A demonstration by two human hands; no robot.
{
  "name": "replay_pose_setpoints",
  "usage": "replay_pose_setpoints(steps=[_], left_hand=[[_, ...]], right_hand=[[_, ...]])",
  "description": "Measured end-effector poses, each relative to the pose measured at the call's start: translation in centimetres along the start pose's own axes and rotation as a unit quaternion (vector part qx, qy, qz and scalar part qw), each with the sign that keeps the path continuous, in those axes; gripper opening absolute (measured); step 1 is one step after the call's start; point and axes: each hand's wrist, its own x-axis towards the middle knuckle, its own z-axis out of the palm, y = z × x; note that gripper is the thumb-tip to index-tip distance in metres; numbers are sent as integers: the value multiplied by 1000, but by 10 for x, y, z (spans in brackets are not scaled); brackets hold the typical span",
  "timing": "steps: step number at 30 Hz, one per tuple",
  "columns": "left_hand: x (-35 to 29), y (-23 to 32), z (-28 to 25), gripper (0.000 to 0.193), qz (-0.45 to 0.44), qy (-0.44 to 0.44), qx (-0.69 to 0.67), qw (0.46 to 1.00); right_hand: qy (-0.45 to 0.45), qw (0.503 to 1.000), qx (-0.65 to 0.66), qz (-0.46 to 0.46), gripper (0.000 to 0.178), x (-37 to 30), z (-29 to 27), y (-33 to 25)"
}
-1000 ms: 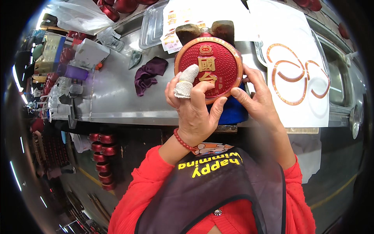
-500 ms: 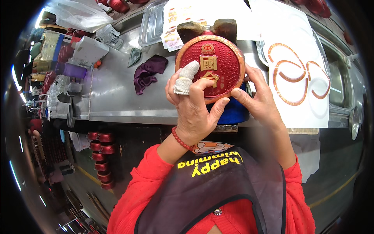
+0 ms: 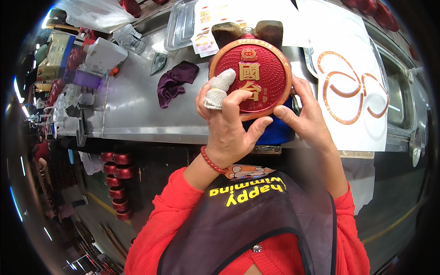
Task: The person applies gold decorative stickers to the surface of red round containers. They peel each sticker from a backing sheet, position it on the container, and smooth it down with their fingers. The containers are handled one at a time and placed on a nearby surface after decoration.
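A round, flat red bottle (image 3: 270,71) with raised gold characters faces up before me, its neck pointing away between two dark worn pads (image 3: 269,33). Around its face runs an orange-gold ring strip (image 3: 288,75). My left hand (image 3: 227,126) lies over the left side, its bent index fingertip on the lower gold character. A pale knitted cover (image 3: 221,89) sheathes another of its fingers, which rests on the face. Gripping the lower right rim, my right hand (image 3: 308,121) has its thumb on the edge and its fingers round the side. Something blue (image 3: 275,133) shows beneath the bottle.
Loose orange-gold ring strips (image 3: 343,96) lie on a white sheet (image 3: 330,142) at the right. A purple cloth (image 3: 178,80) is on the metal bench (image 3: 133,107) at the left. Behind stand a clear plastic tray (image 3: 176,27) and printed label sheets (image 3: 206,41).
The whole view has shifted slightly, and the bottle appears a little further right. Both hands keep nearly the same pose on it.
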Motion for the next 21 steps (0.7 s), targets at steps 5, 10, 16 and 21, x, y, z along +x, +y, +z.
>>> replay_pose_setpoints(steps=[5, 10, 16, 21], left_hand=[[-24, -14, -3, 54, -41, 40, -18, 998], [-37, -24, -7, 35, -139, 69, -110, 982], [-31, -25, -18, 27, -188, 41, -248, 949], [-25, -23, -14, 16, -205, 74, -239, 946]], right_hand=[[4, 999, -46, -2, 90, 0, 2, -2], [5, 999, -43, 31, 84, 0, 3, -9], [5, 998, -27, 49, 72, 1, 4, -15], [-5, 998, -33, 46, 71, 1, 3, -16]])
